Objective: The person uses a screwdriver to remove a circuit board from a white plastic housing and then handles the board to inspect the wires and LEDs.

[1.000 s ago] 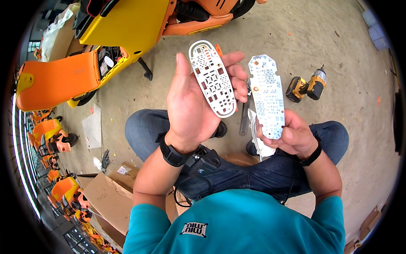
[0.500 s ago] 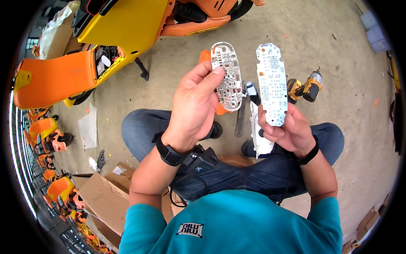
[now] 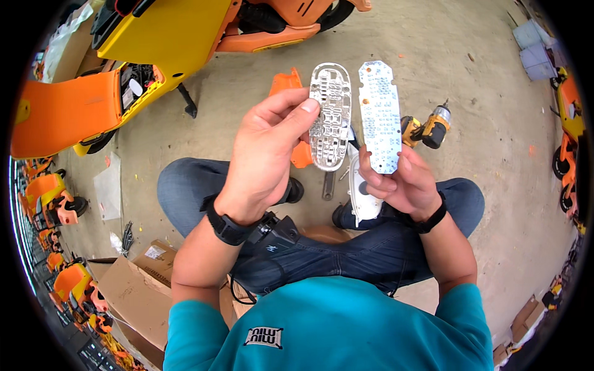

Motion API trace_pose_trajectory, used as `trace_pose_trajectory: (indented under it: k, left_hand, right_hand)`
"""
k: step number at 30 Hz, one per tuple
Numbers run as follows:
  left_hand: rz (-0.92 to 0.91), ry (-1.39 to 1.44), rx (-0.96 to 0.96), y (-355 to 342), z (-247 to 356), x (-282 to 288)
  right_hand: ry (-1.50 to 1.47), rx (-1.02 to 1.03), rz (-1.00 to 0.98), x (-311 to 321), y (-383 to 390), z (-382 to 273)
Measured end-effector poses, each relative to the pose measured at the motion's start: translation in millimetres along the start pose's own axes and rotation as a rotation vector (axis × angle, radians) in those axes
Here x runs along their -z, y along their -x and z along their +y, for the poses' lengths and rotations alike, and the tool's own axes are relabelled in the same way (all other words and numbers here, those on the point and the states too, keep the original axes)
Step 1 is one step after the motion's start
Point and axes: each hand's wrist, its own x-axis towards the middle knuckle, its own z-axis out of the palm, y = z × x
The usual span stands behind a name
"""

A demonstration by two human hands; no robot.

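Note:
My left hand (image 3: 272, 145) pinches a clear oval plastic lens (image 3: 331, 127) at its left edge, thumb on the near face. Beside it, my right hand (image 3: 402, 182) grips the lower end of a white circuit board (image 3: 380, 120), dotted with small components, between thumb and fingers. Lens and board are both held upright, side by side, with a narrow gap between them. Below the board, a white oval housing (image 3: 364, 198) lies between my legs, partly covered by my right hand. Behind the lens sits an orange plastic part (image 3: 286, 80), partly hidden.
A yellow-and-black cordless drill (image 3: 436, 127) lies on the floor right of the board. An orange-and-yellow scooter (image 3: 167, 43) stands at the upper left on its kickstand. Cardboard boxes (image 3: 139, 287) are at my lower left; pale bins (image 3: 535, 52) stand far right.
The board in my right hand has come closer to the lens and sits slightly higher. The lens has turned more upright. The whole view has shifted a little, moving the surroundings leftward.

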Motion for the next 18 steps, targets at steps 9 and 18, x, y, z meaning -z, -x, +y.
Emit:
trace_pose_trajectory:
  k: [9,18]
  left_hand:
    - [-0.08,0.072,-0.015,2.7,3.2,-3.7]
    - [-0.113,0.036,-0.041,2.4,3.3,-1.3]
  right_hand:
    - [-0.019,0.005,-0.063,4.0,0.7,-1.6]
    - [-0.029,-0.004,-0.089,6.0,-0.9,-2.7]
